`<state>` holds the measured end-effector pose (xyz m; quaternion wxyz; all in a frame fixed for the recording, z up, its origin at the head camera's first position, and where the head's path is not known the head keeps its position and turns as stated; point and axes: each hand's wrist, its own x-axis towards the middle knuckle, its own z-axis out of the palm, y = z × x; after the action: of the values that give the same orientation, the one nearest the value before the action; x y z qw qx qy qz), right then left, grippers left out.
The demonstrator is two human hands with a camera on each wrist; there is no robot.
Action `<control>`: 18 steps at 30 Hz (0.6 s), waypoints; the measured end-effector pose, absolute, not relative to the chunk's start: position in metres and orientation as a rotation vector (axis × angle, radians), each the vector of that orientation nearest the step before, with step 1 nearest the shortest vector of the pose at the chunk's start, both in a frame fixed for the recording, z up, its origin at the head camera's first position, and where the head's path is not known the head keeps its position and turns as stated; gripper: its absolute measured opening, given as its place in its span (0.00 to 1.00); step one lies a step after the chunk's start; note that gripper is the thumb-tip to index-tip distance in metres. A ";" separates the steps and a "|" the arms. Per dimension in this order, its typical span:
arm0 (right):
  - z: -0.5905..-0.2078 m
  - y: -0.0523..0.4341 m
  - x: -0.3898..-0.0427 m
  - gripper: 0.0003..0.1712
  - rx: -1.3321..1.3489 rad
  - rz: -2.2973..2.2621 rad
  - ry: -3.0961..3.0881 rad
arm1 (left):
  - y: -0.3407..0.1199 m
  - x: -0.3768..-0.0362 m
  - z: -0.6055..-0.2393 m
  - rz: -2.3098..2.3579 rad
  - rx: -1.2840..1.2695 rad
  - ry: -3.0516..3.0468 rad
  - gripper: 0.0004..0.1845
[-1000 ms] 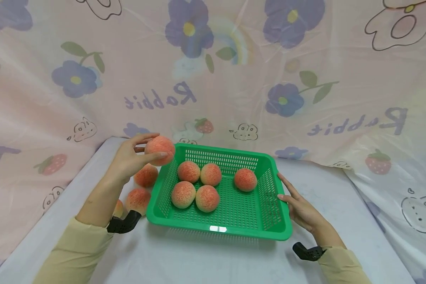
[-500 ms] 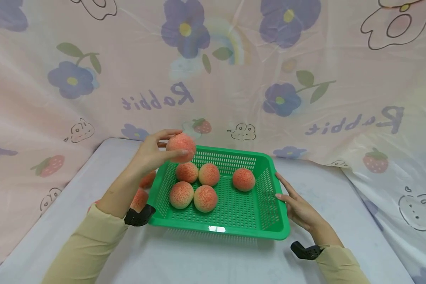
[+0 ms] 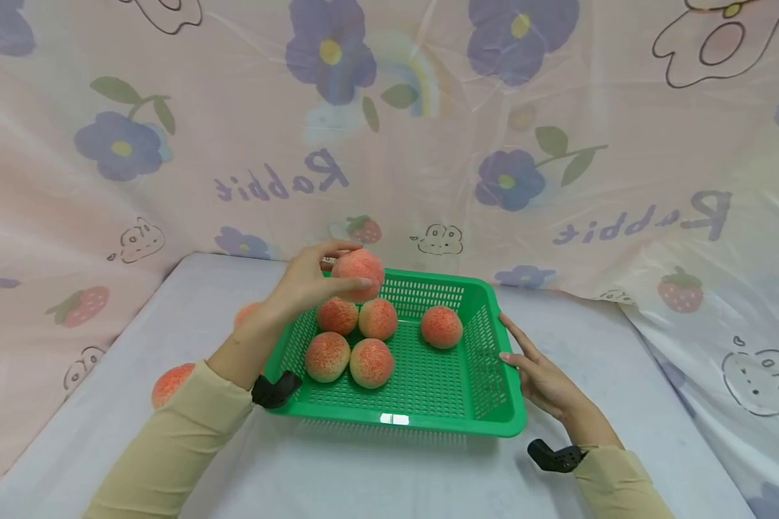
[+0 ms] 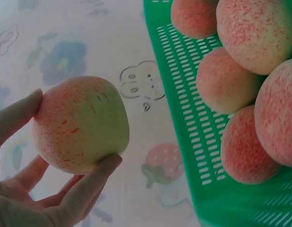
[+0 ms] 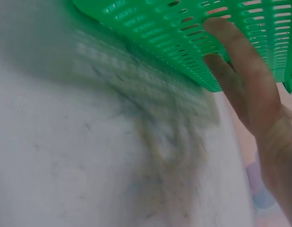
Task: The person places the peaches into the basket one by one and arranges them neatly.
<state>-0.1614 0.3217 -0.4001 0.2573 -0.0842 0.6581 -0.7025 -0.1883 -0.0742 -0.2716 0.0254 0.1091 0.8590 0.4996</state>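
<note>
My left hand (image 3: 305,285) holds a peach (image 3: 360,272) between thumb and fingers, above the back left part of the green plastic basket (image 3: 415,422). In the left wrist view, the peach (image 4: 82,125) shows a pale green-yellow side and stays apart from the basket. Inside the basket several peaches lie: most are grouped on the left, while one peach (image 3: 441,326) sits alone towards the right. My right hand (image 3: 545,382) grips the basket's right side, thumb at the rim. From the right wrist view, two fingers (image 5: 245,71) press against the slotted outer wall.
On the white-covered table (image 3: 337,476), left of the basket, lie a peach (image 3: 171,384) beside my left sleeve and another peach (image 3: 245,313) partly hidden behind my forearm. A patterned curtain (image 3: 389,144) hangs behind and at the sides.
My left hand has carried the peach rightwards, from outside the basket's left rim to above its back left part. My right hand keeps its hold on the basket. The view has shifted slightly.
</note>
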 end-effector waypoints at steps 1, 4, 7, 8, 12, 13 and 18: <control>-0.400 0.322 -0.162 0.41 -0.228 -1.905 1.787 | -0.072 -0.189 -0.273 1.540 0.345 2.652 0.31; -0.401 0.322 -0.162 0.41 -0.224 -1.902 1.798 | -0.064 -0.193 -0.276 1.521 0.361 2.633 0.31; -0.401 0.322 -0.162 0.41 -0.224 -1.905 1.799 | -0.058 -0.197 -0.281 1.497 0.384 2.620 0.31; -0.401 0.322 -0.162 0.41 -0.223 -1.908 1.798 | -0.056 -0.198 -0.282 1.496 0.389 2.607 0.31; -0.401 0.322 -0.161 0.42 -0.217 -1.917 1.792 | -0.049 -0.203 -0.288 1.508 0.434 2.551 0.31; -0.401 0.322 -0.161 0.42 -0.214 -1.919 1.792 | -0.047 -0.204 -0.289 1.514 0.442 2.534 0.31; -0.401 0.323 -0.162 0.43 -0.208 -1.923 1.789 | -0.040 -0.211 -0.298 1.508 0.501 2.471 0.31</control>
<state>-0.1620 0.3227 -0.4007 0.2507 -0.0764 0.6572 -0.7067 -0.2112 -0.0403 -0.2976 0.1018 0.1697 0.8367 0.5106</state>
